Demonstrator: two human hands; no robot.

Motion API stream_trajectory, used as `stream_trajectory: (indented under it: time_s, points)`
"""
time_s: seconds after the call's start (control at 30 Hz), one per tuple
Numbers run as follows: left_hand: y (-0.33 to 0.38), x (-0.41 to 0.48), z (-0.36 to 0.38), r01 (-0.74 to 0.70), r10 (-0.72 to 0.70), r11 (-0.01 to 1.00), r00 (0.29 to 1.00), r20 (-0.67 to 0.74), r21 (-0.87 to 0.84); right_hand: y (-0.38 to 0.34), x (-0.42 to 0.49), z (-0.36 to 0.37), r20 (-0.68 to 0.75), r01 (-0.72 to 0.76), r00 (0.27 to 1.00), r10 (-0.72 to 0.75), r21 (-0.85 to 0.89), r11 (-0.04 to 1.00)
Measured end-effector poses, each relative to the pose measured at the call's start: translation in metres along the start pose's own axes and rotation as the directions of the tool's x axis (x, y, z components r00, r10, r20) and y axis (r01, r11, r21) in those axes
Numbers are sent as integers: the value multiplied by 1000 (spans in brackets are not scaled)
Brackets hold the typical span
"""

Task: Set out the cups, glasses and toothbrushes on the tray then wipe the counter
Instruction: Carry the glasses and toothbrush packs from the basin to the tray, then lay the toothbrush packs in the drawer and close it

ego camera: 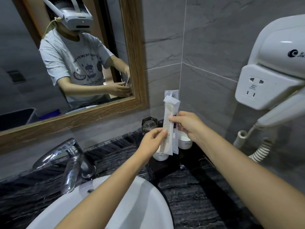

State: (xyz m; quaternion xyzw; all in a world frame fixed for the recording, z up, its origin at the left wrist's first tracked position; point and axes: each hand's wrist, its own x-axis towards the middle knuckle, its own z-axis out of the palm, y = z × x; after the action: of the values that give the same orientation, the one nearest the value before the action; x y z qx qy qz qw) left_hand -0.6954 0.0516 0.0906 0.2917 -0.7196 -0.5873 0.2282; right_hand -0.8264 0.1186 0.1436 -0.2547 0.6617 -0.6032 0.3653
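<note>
Both forearms reach out over the white sink (128, 204), nearest the lens, toward the back corner of the dark marbled counter (189, 192). Left hand (152, 142) pinches the lower part of a wrapped comb (168, 128) between thumb and fingertips; the comb is cream-white with fine teeth along one edge, sealed in a clear sleeve and held nearly upright. Right hand (188, 124) pinches the comb's upper edge together with a second clear packet (172, 95) behind it, which seems to hold a toothbrush, though its contents are hard to make out. Both packets hang above a dark tray (165, 167) on the counter, where two white cups (160, 157) stand side by side, partly hidden by the hands. Behind them, a clear faceted glass (149, 124) stands at the back by the wall. A chrome tap (69, 156) rises left of the tray, and a white wall hairdryer (274, 71) hangs at the right.
</note>
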Motion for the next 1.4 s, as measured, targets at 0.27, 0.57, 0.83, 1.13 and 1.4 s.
stream_trajectory:
  time_s: [0.27,0.57,0.83,1.13,1.4]
  points:
    - [2,-23,4,65,-80,972,995,-60,-226,1,-10,11,64,-15,998,17,-29,999]
    - [-15,-35,2,164,-210,959,959,-190,-233,40,0,2,57,55,997,-48,-122,991]
    - [-30,-43,-2,224,-302,928,920,-250,-298,159,-9,-49,-186,-66,981,-49,-565,823]
    - [-47,-61,-10,188,-281,936,908,-310,-297,193,-6,-35,-128,-61,987,-101,-862,503]
    - [-65,-80,-15,218,-336,912,882,-329,-348,206,-6,-22,-226,-104,971,-75,-687,719]
